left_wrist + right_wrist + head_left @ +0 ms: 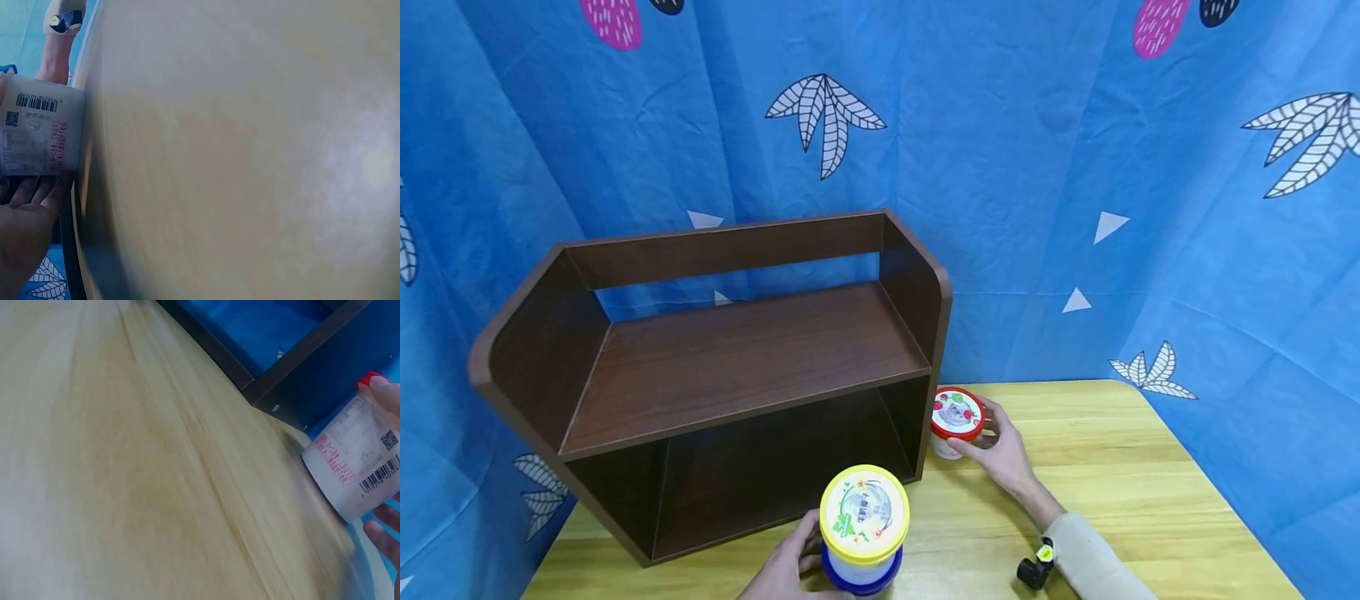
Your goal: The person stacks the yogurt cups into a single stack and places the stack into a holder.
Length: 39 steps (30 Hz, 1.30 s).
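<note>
Near the front of the table, my left hand (784, 568) grips a white tub with a blue lid (863, 587). A yellow-lidded tub (865, 514) is stacked on top of it. In the left wrist view, the lower tub's printed wall (40, 134) shows a barcode, with fingers along its side. My right hand (1006, 457) holds a red-lidded tub (958, 412) against the right outer side of the brown shelf (936, 333). Its white wall (356, 459) with red print shows in the right wrist view, the thumb near the lid.
The two-level shelf stands at the left on the wooden table (1120, 475); its upper board (752, 358) and lower compartment (752, 475) face me. A blue patterned curtain (1000, 183) hangs behind and at the sides. A small black device (1036, 573) sits at my right wrist.
</note>
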{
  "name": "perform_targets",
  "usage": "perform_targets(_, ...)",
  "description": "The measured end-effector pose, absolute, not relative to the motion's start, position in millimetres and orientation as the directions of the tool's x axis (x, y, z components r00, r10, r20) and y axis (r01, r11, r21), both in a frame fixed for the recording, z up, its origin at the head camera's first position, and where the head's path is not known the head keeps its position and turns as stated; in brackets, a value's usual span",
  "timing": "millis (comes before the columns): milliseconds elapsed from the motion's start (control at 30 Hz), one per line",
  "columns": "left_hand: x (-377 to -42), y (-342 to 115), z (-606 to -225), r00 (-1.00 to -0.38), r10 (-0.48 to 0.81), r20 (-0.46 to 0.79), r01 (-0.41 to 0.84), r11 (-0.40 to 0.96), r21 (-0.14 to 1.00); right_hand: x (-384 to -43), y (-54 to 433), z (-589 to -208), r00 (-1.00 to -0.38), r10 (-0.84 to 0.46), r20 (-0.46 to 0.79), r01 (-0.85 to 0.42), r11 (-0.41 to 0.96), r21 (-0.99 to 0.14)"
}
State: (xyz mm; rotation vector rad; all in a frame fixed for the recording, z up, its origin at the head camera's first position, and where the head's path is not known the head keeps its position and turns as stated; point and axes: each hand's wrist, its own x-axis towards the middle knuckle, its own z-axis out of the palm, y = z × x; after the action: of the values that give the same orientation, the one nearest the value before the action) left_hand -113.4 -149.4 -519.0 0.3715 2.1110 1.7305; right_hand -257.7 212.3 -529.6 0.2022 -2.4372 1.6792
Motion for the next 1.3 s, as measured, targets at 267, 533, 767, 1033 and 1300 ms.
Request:
perform_targets(267,-113,-150,-519,-0.897,0.418,-0.144,-0.047,0.234,0.971,-247,225,-530,-0.971,-0.004,0.241,-0.224,0.380,-0.898)
perform_targets(533,-113,-150,-520,-0.891,0.441,-0.112,-0.026,0.196,0.980,-234,234,-524,-0.968,0.009,0.252,-0.231,0.370,-0.900)
perform_targets(767,-113,-151,-518,-0.885,0.451,-0.112,-0.028,0.189,0.982,-224,239,-516,-0.968,0.008,0.252,-0.230,0.384,-0.894)
perform_targets(1033,-113,-150,-518,-0.888,0.452,-0.084,0.000,0.182,0.983,-215,243,-509,-0.964,0.000,0.266,-0.246,0.376,-0.893)
perform_targets(1300,-112,-151,-518,-0.889,0.453,-0.070,0.014,0.179,0.984,-204,246,-502,-0.951,-0.006,0.310,-0.288,0.388,-0.875)
